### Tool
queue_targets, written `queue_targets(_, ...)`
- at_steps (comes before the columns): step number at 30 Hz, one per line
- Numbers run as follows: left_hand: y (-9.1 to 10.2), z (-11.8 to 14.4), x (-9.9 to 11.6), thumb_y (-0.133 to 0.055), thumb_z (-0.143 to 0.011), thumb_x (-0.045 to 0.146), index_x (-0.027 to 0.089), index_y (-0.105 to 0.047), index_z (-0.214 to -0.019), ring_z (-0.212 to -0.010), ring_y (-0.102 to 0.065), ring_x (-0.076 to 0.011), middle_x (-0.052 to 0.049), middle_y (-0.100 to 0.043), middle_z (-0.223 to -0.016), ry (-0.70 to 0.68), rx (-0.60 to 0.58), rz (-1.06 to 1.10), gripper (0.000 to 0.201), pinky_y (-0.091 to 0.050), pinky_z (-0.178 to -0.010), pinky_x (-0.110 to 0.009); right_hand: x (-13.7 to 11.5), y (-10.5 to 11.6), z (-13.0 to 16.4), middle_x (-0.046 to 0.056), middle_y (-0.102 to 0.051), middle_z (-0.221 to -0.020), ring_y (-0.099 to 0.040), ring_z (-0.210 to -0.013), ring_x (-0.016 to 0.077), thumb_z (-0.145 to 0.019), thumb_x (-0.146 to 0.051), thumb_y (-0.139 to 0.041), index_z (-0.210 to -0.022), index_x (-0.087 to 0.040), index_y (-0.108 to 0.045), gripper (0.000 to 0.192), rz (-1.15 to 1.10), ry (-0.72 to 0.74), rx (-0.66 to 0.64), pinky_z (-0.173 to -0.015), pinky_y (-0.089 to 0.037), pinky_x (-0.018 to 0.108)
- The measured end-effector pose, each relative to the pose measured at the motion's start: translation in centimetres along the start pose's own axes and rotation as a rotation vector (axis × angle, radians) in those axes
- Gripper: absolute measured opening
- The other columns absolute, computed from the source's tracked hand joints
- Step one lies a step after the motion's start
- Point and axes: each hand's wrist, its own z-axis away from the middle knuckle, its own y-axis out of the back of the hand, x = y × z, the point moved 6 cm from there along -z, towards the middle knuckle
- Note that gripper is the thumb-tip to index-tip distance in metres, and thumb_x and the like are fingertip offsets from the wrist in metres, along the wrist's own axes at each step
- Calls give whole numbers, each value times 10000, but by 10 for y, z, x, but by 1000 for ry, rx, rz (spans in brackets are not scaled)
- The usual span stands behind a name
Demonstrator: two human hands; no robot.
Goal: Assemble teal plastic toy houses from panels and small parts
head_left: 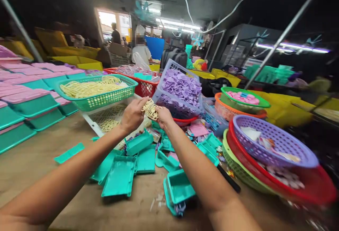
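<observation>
Dim, strip-lit workshop clutter surrounds a wooden table (39, 160) strewn with teal boxes (120, 176) and ringed by baskets (97, 98), above which the left hand (134, 113) and right hand (163, 117) both pinch one cream lattice piece (150, 109) closed-fingered.

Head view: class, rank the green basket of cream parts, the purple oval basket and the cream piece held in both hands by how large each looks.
1. Green basket and purple oval basket: they look alike in size, and the purple one is nearer, so I won't rank them.
2. Cream piece: clearly smallest.
</observation>
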Motion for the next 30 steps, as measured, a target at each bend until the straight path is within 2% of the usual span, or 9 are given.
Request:
queue_targets(5, -45, 26, 63, -354, -877, 73, 36, -442, -1452, -1293, -477, -363, -197, -460, -1505, -240, -296, -233, 583, -438, -1011, -489, -17, 44, 71, 17, -658, -655, -653, -621, 163, -903, -259, -544, -876, -156, -621, 131, -176, -133, 116, -643, -601, 332)
queue_targets(9, -54, 44, 105, -346, -890, 90, 2, -375, -1479, -1296, -467, -392, -230, -405, -1530, -321, -389, -240, 596, -439, -1004, -527, -30, 70, 120, 13, -659, -688, -648, -626, 148, -940, -203, -459, -942, -151, -599, 150, -213, -151, 205, -659, -605, 332)
queue_targets(14, -62, 57, 144, -495, -764, 72, -56, -251, -1506, -1438, -255, -460, -268, -250, -1593, -375, -529, -189, 791, -350, -1104, -596, -45, 94, 159, -5, -677, -849, -657, -680, 134, -961, -231, -468, -1074, -203, -555, 145, -158, -106, 292, -708, -603, 353)
queue_targets(16, -56, 57, 159, -491, -728, 36, -81, -255, -1490, -1438, -255, -459, -304, -245, -1578, -381, -515, -106, 806, -326, -1126, -605, -57, 105, 174, 6, -675, -974, -668, -791, 140, -926, -302, -570, -1154, -224, -536, 244, -43, -8, 329, -777, -594, 341)
queue_targets(19, -32, 64, 186, -488, -729, 31, -45, -241, -1501, -1469, -229, -394, -290, -244, -1576, -403, -426, 228, 814, -268, -1188, -570, -89, 128, 213, 55, -653, -1152, -647, -1010, 166, -885, -312, -634, -1233, -199, -526, 381, 334, 316, 335, -941, -536, 324)
queue_targets(21, -13, 76, 202, -499, -804, 82, 73, -221, -1538, -1462, -283, -333, -212, -271, -1585, -313, -372, 531, 786, -304, -1194, -524, -101, 149, 254, 71, -630, -1244, -619, -1117, 181, -917, -315, -603, -1294, -206, -509, 404, 587, 494, 322, -1025, -484, 333)
queue_targets(24, -10, 112, 225, -519, -927, 205, 222, -322, -1509, -1337, -480, -268, -124, -418, -1506, -20, -379, 886, 615, -442, -1116, -436, -88, 198, 321, 64, -644, -1224, -645, -1082, 177, -947, -315, -588, -1331, -237, -486, 405, 799, 524, 369, -976, -512, 320)
queue_targets(27, -45, 156, 258, -519, -969, 279, 254, -390, -1461, -1280, -530, -243, -108, -478, -1453, 147, -470, 1023, 510, -461, -1091, -408, -53, 251, 376, 64, -678, -1132, -687, -978, 169, -950, -321, -586, -1268, -227, -501, 342, 904, 473, 444, -863, -564, 291)
queue_targets(30, -97, 185, 290, -487, -991, 329, 235, -416, -1424, -1270, -535, -234, -113, -505, -1421, 185, -526, 1022, 449, -449, -1088, -411, -20, 280, 404, 76, -690, -1104, -698, -973, 183, -965, -305, -560, -1235, -219, -511, 288, 1085, 456, 385, -851, -580, 307)
